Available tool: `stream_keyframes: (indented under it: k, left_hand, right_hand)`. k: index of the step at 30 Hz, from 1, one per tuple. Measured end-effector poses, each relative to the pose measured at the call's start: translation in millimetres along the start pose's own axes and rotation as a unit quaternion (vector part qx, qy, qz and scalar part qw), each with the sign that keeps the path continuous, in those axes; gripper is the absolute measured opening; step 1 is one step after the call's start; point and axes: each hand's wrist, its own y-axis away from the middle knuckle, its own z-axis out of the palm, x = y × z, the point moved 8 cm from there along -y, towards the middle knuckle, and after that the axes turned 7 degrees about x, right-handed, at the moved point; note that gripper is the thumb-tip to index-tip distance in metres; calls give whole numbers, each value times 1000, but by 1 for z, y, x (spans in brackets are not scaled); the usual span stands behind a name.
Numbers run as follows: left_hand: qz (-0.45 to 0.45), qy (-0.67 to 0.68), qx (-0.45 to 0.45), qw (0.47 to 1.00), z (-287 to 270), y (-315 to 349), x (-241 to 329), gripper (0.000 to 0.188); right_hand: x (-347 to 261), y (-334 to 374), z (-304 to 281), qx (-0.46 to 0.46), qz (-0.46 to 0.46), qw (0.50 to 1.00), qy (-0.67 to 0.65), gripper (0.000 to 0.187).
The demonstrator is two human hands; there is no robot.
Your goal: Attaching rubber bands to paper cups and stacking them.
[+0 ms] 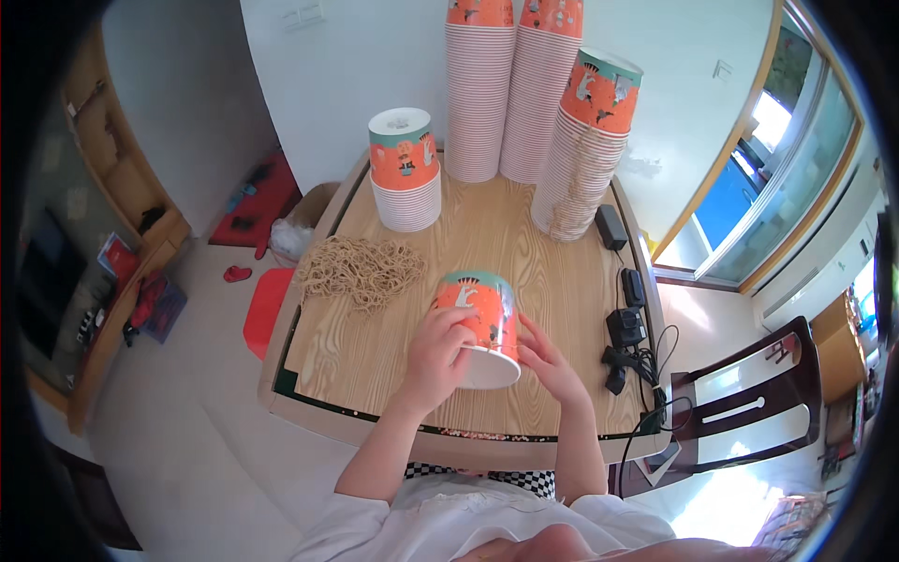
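An orange paper bucket with a green band and printed figures is tilted over the near middle of the table, its white open rim turned down toward me. My left hand is closed around its left side. At its right side my right hand presses with curved fingertips near the rim. A thin tan line runs round the bucket just above the rim; whether it is a string or a band I cannot tell. Left of the bucket lies a tangled heap of tan loops, like rubber bands or thin cord.
A short bucket stack stands at the back left. Two tall stacks rise behind, and another stack has tan loops down its side. Black adapters and cables line the right edge, near a dark chair. A red stool is left.
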Motion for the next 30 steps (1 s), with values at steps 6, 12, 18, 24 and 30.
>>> stream_keyframes:
  k: [6,12,18,24,30]
  left_hand:
    - [60,-9,6,998,4,13,19,24]
    - [73,-10,9,997,3,15,34,25]
    - [96,-5,5,995,3,16,46,26]
    - [103,-6,6,995,2,19,49,26]
    - [120,-14,2,993,2,20,56,27]
  right_hand:
    - [-88,28,-14,205,-180,955,113,10]
    - [-124,46,44,32,-219,942,251,14]
    - [-126,49,49,49,-261,924,275,18]
    - [-129,50,47,68,-223,945,229,16]
    - [-126,53,51,23,-246,933,263,16]
